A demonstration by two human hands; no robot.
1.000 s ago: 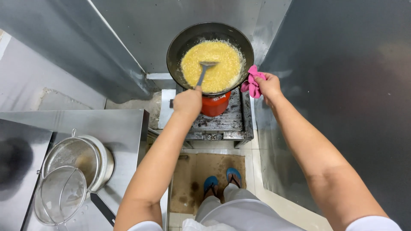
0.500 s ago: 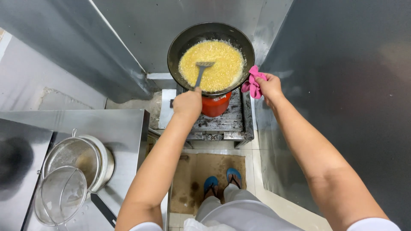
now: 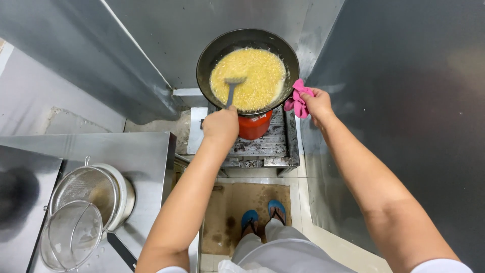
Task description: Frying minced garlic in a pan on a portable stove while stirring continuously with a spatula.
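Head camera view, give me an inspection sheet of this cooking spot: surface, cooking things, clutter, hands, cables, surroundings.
Surface: steel counter at left; blackened burner stand ahead.
Job's things: round black wok of yellow grainy food over a red burner body; grey metal spatula resting in the food.
Clutter: two round wire-mesh strainers stacked on a white pot.
Hands: left hand grips the spatula handle; right hand holds the wok rim through a pink cloth.
Cables: nothing seen.
Surroundings: steel wall panels; brown floor mat; blue sandals.
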